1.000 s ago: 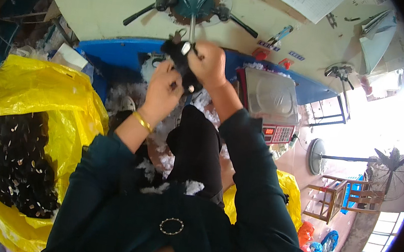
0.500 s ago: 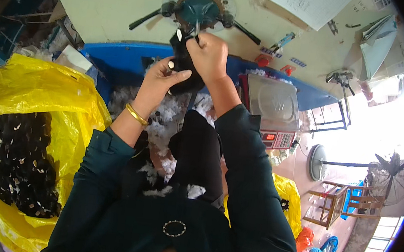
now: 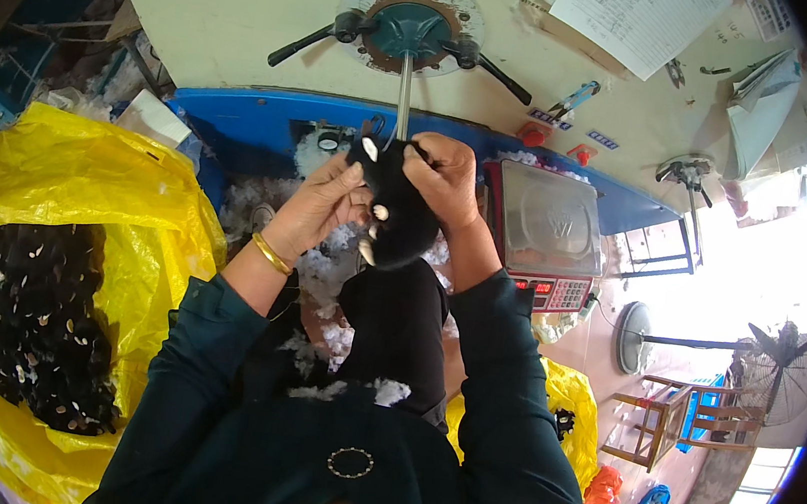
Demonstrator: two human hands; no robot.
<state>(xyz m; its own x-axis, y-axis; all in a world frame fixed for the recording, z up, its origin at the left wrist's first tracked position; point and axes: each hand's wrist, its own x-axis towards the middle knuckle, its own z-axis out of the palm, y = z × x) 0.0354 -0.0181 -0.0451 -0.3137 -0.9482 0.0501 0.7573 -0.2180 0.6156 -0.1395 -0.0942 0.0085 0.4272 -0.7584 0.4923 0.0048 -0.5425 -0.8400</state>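
Between my hands is a black plush toy [image 3: 405, 220] with small white patches, its body plump and rounded. My left hand [image 3: 327, 204] pinches its left side near a white patch at the top. On the other side, my right hand [image 3: 447, 182] is closed on the upper edge, thumb bent over the cloth. A metal tube [image 3: 404, 96] runs down from a green machine fitting [image 3: 408, 36] with two black handles and meets the toy's top. Whether the tube's end is inside the toy cannot be seen.
At left a yellow sack [image 3: 130, 178] holds many black plush pieces [image 3: 31, 327]. White stuffing [image 3: 325, 273] lies below my hands. A scale [image 3: 550, 220] stands right of my right hand. Red knobs [image 3: 533, 135] sit along the table edge. Another yellow sack [image 3: 571, 404] is at lower right.
Both hands have drawn the plush toy down toward me, exposing more of the metal tube. My right hand has moved lower and slightly right. My left hand has shifted its grip higher on the toy.
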